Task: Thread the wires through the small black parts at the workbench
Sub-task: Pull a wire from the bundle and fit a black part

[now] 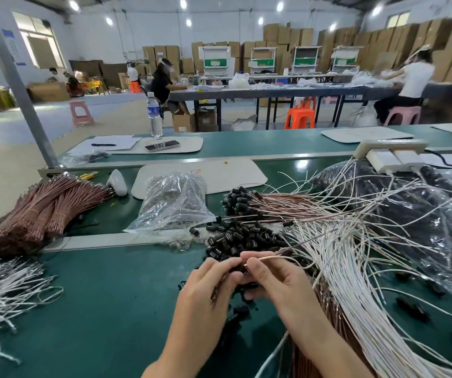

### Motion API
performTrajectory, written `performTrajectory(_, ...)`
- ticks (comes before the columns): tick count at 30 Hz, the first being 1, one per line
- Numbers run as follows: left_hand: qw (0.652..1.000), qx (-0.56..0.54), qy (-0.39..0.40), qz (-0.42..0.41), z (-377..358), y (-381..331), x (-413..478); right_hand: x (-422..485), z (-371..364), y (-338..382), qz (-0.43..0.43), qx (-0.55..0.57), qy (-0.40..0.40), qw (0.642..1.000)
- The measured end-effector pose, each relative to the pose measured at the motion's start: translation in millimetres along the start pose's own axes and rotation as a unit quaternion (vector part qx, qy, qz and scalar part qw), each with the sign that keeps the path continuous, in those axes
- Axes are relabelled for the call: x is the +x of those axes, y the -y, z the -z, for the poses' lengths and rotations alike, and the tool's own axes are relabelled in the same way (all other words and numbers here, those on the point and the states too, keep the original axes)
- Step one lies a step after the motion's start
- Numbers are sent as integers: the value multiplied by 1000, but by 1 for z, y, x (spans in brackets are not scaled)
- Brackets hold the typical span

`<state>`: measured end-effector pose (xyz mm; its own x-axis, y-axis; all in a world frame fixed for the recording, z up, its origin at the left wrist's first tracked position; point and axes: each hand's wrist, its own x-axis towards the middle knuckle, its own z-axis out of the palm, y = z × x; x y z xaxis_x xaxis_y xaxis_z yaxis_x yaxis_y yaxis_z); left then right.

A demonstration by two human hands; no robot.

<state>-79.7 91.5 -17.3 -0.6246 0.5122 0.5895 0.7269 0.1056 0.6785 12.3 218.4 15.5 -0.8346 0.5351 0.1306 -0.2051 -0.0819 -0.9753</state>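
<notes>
Pinching a thin copper wire [269, 258] between thumb and forefinger, the right hand [274, 279] holds the wire's end against the left hand [208, 285]. The left hand's fingers [224, 264] curl in to meet it; whether they grip a part I cannot tell. Both hands sit over the green worktop [110, 296], just beside the heap of small black parts [244, 238]. Loose white wires [339, 268] fan out on the right.

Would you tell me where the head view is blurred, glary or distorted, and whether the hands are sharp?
Head view: the left hand, right hand, and the wire and part they pinch are sharp; the person in white at the right edge is motion-smeared; lamps glint off the bag and bench; the wide lens tilts the post.
</notes>
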Motion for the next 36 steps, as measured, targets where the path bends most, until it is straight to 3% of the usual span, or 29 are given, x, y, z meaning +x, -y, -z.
performTrajectory(7,999,-37,0,30,2,3,0,6,5,2,-4,92,-98,991)
performTrajectory(12,998,-20,16,52,2,5,0,8,9,0,-6,143,-112,983)
performTrajectory(15,997,-31,37,60,2,5,-1,6,10,2,26,77,-111,990)
performTrajectory(17,997,-46,45,51,2,4,0,0,12,6,108,-86,-109,984)
performTrajectory(18,996,-55,45,45,1,3,0,-3,14,6,176,-200,-108,958)
performTrajectory(20,996,-70,37,36,2,1,1,-6,15,6,327,-397,-110,851)
performTrajectory(21,996,-71,32,33,2,1,2,-5,15,4,379,-446,-106,804)
performTrajectory(22,997,-68,28,32,2,1,2,-5,15,3,403,-461,-105,783)
performTrajectory(23,997,-62,27,32,2,1,3,-4,14,2,397,-449,-110,793)
performTrajectory(24,998,-50,26,33,1,1,3,-4,13,2,358,-416,-120,827)
performTrajectory(26,999,-18,24,45,-1,1,3,-2,12,0,205,-319,-124,917)
performTrajectory(28,997,10,24,66,-3,3,3,3,10,-6,72,-194,-115,972)
performTrajectory(31,996,40,38,72,-4,5,2,12,11,-8,1,-33,-140,990)
performTrajectory(36,997,28,31,64,-3,4,2,13,12,-5,-47,81,-125,988)
